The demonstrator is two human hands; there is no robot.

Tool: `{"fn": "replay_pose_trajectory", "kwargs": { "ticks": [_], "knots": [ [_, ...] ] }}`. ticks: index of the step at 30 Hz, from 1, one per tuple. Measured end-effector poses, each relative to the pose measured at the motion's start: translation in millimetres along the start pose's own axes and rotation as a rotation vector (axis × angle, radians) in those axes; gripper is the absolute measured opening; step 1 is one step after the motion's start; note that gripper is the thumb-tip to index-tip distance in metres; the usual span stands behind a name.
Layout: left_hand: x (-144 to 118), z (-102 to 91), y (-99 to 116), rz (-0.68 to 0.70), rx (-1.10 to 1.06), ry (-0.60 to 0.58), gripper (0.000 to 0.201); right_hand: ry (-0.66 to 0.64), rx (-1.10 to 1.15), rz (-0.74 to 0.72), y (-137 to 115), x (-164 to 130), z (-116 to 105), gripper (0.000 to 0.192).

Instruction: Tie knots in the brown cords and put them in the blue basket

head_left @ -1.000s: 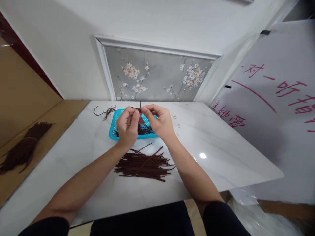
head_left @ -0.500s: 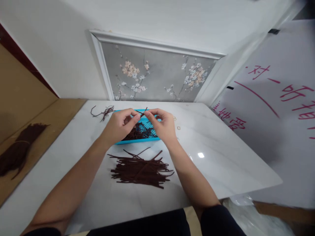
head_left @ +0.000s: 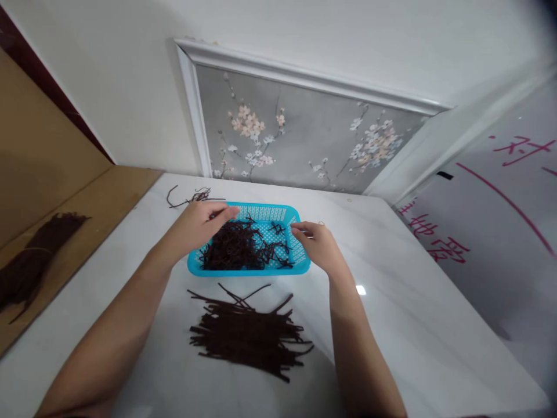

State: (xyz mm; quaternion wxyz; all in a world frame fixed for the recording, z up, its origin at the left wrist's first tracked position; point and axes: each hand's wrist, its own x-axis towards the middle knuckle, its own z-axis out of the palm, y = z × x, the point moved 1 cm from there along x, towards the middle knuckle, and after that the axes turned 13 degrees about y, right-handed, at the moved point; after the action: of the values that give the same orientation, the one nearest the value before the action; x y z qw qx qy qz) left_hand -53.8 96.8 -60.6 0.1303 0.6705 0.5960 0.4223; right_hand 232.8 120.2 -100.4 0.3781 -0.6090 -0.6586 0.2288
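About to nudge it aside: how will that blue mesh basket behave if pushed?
The blue mesh basket looks like thin plastic, so probably light. On the glossy marble table it would likely slide rather than tip, being low and wide.

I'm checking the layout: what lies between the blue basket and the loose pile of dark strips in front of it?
In the head view, only bare white tabletop separates the blue basket from the pile of dark strips.

Left hand, right hand parted, strip gone.
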Motion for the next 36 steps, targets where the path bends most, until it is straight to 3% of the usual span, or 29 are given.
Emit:
{"fn": "replay_pose_trajectory", "kwargs": {
  "ticks": [6, 10, 12, 13, 17, 19, 21, 26, 32, 36],
  "knots": [
    [-2, -14.6, 2, -0.011, -0.181, 0.463, 0.043, 0.053, -0.005, 0.017, -2, 3, 5, 0.029],
    [-2, -21.7, 2, 0.042, -0.279, 0.570, 0.043, 0.067, -0.068, 0.010, -5, 2, 6, 0.029],
    [2, -22.0, -1, 0.029, -0.263, 0.480, 0.040, 0.086, -0.095, 0.004, -7, 2, 3, 0.029],
    [4, -20.7, -5, 0.012, -0.222, 0.382, 0.038, 0.097, -0.109, -0.001, -7, 2, 0, 0.029],
    [8, -2.7, -31, -0.009, 0.175, -0.244, 0.034, 0.152, -0.155, -0.013, -11, -1, -14, 0.027],
    [5, 12.2, -47, -0.007, 0.355, -0.460, 0.042, 0.177, -0.160, -0.028, -15, -4, -21, 0.026],
    [1, 28.2, -56, 0.037, 0.414, -0.590, 0.045, 0.195, -0.166, -0.051, -20, -8, -28, 0.026],
    [3, 48.7, -55, 0.109, 0.377, -0.587, 0.015, 0.191, -0.138, -0.120, -33, -17, -39, 0.029],
    [16, 27.4, -36, 0.113, 0.069, -0.289, 0.031, 0.065, -0.137, -0.154, -50, -24, -41, 0.030],
    [14, 15.2, -36, 0.033, 0.034, -0.340, 0.030, 0.025, -0.158, -0.206, -55, -26, -33, 0.031]
  ]
}}
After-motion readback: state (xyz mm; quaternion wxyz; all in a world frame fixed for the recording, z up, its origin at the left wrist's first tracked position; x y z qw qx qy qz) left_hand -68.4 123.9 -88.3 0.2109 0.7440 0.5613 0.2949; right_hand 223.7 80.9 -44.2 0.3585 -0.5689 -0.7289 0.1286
